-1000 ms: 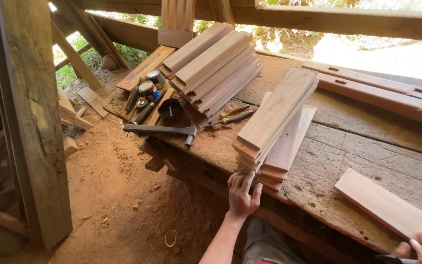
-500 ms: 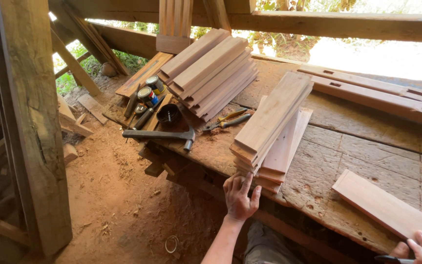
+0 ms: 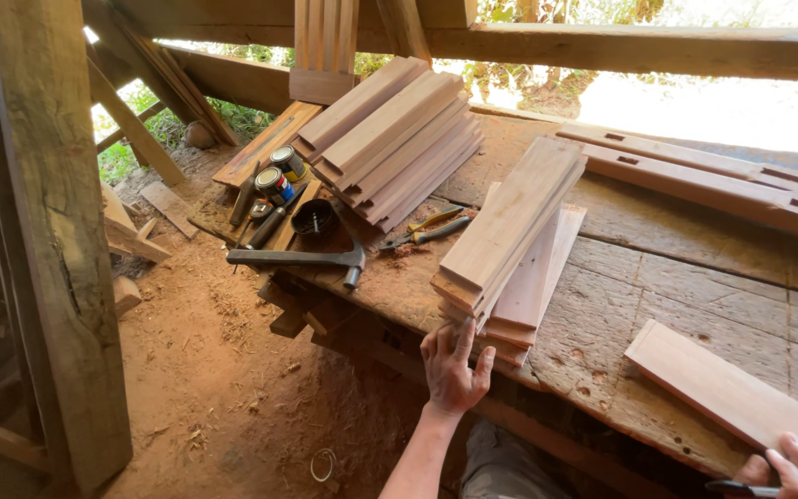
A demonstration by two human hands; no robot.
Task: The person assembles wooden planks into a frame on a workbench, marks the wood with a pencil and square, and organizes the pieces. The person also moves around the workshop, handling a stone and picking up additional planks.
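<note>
At the near edge of the workbench (image 3: 695,268), our left hand (image 3: 454,370) lies open, fingers spread against the end of the stack of short boards (image 3: 510,240). Our right hand (image 3: 791,467) rests at the loose plank (image 3: 731,393), fingers curled over a thin dark tool (image 3: 741,485); claw hammer (image 3: 302,260) and pliers (image 3: 427,229) lie left of the stack

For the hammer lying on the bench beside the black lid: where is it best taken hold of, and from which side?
Probably the hammer by the free end of its long handle, at the left, from above. It lies flat across the workbench edge with that end overhanging the dirt, clear of things. The head, at the right, sits close to the black lid and pliers.
</note>
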